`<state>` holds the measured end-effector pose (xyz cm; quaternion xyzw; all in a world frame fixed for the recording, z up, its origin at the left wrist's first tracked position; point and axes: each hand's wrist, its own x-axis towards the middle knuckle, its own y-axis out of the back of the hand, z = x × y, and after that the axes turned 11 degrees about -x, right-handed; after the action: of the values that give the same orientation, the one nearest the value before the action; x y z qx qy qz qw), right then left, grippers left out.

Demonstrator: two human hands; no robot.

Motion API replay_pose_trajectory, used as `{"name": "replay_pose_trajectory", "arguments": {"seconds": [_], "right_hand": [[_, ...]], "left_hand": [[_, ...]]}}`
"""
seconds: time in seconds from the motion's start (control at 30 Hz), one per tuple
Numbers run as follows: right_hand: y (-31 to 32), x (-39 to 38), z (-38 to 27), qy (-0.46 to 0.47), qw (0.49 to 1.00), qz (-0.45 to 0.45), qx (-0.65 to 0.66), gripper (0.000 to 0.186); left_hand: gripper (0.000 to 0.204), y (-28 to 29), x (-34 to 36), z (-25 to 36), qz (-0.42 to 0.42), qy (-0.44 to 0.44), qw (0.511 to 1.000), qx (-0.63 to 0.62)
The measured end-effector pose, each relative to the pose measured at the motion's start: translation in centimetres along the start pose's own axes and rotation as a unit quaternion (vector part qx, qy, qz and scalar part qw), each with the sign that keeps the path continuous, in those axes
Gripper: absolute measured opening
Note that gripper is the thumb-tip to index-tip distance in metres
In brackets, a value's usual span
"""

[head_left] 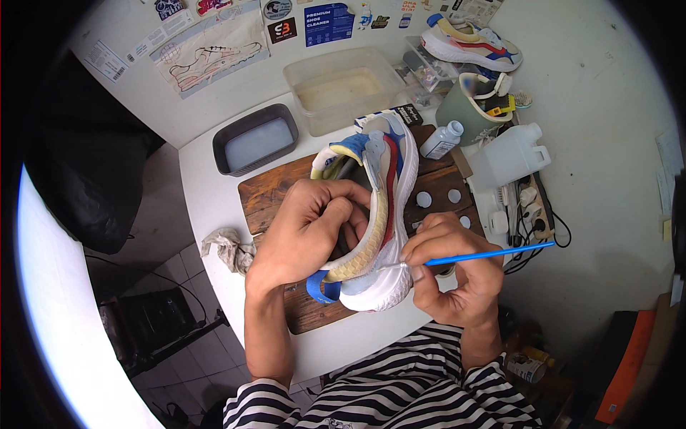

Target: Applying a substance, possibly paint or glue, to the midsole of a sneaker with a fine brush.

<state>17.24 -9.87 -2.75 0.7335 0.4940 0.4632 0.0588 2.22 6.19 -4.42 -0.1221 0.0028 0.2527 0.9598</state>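
Observation:
A sneaker (393,186) with a white sole, yellowish side, red stripe and blue parts is held tilted above a dark wooden board (271,193). My left hand (307,229) grips it by the collar, its fingers inside the shoe opening. A blue pull tab (323,287) hangs off the heel. In my right hand (457,264) is a thin blue-handled paintbrush (493,252), pinched near its ferrule. The brush tip meets the edge where the heel upper joins the white sole; its bristles are hard to make out.
Behind stand a dark tub (256,139) of cloudy liquid and a clear plastic basin (343,82). To the right are a small white bottle (442,140), a jug (511,154), a green bin (468,107) and cables (561,232). A crumpled cloth (227,250) lies left. Another sneaker (471,44) sits at the back.

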Motion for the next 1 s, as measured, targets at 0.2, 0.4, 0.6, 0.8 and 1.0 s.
{"name": "replay_pose_trajectory", "arguments": {"seconds": [0.2, 0.4, 0.6, 0.8, 1.0], "right_hand": [[-0.1, 0.0, -0.2, -0.005, 1.0, 0.017, -0.01, 0.021], [0.3, -0.3, 0.5, -0.013, 0.999, 0.024, -0.047, 0.018], [-0.5, -0.2, 0.3, 0.01, 0.999, 0.029, -0.011, 0.018], [-0.3, -0.8, -1.2, -0.016, 0.998, 0.057, -0.035, 0.018], [-1.4, -1.9, -2.1, -0.004, 0.998, 0.045, -0.052, 0.019]], "left_hand": [[0.03, 0.0, 0.0, 0.0, 0.001, -0.009, 1.0, -0.002], [0.03, 0.1, 0.1, -0.1, -0.001, -0.003, 1.0, -0.005], [0.031, 0.1, -0.1, 0.3, -0.003, 0.008, 1.0, 0.004], [0.03, 0.0, 0.0, 0.2, 0.002, 0.003, 1.0, -0.005], [0.031, -0.1, 0.0, 0.2, 0.003, 0.009, 1.0, -0.004]]}}
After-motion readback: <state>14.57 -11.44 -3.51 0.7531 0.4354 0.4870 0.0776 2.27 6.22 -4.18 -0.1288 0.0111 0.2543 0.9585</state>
